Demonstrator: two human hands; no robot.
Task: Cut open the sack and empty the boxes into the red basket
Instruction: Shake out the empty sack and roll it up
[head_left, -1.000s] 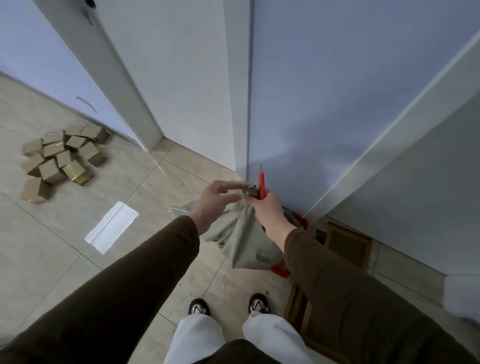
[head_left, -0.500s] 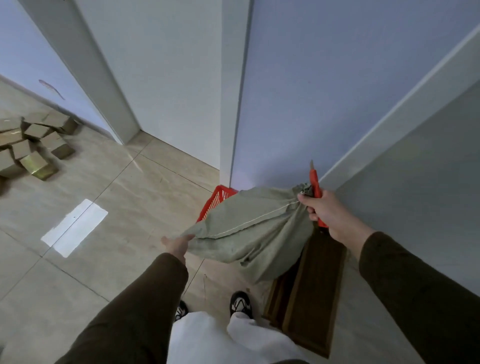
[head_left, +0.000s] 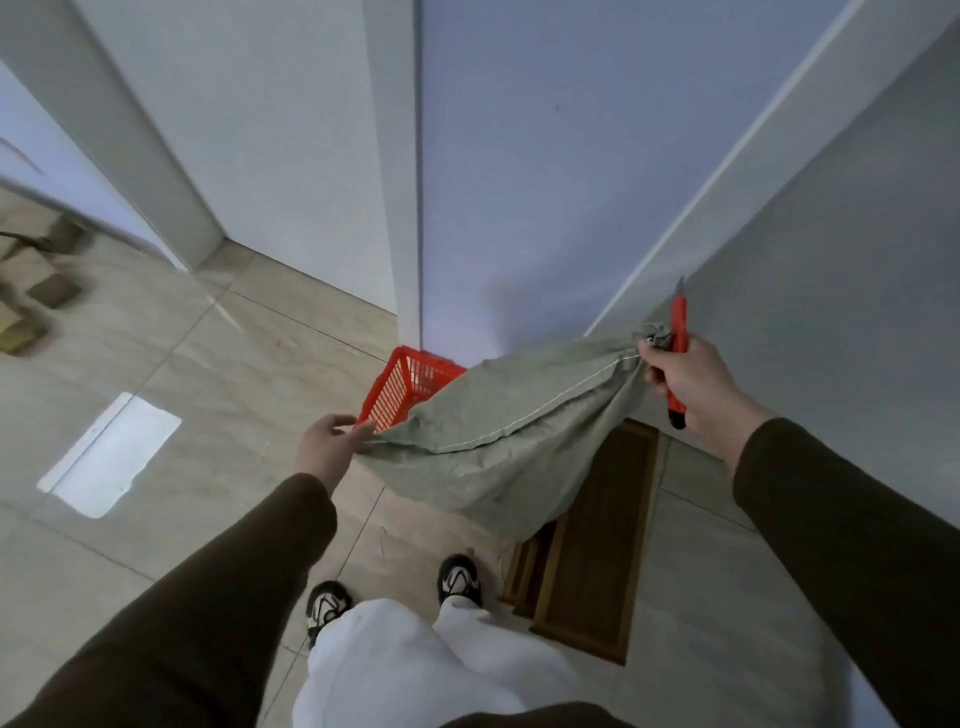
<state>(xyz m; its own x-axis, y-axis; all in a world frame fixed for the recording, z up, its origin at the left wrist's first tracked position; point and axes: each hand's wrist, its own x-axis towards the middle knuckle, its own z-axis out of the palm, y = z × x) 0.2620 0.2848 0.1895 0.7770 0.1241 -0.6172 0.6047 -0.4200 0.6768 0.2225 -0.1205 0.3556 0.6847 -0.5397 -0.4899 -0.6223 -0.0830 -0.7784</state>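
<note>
Sack (head_left: 498, 447) — one, stretched between two hands, right hand (head_left: 691, 379) also gripping cutter (head_left: 678, 332)

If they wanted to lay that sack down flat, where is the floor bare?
Bare tiles stretch left of the red basket, from the bright patch to the shoes. It is crowded on the right: the sack hangs over the basket, with wooden panels by the wall. Boxes sit far left.

Tiled floor (head_left: 218, 364): red basket (head_left: 402, 387), boxes (head_left: 36, 291).
</note>
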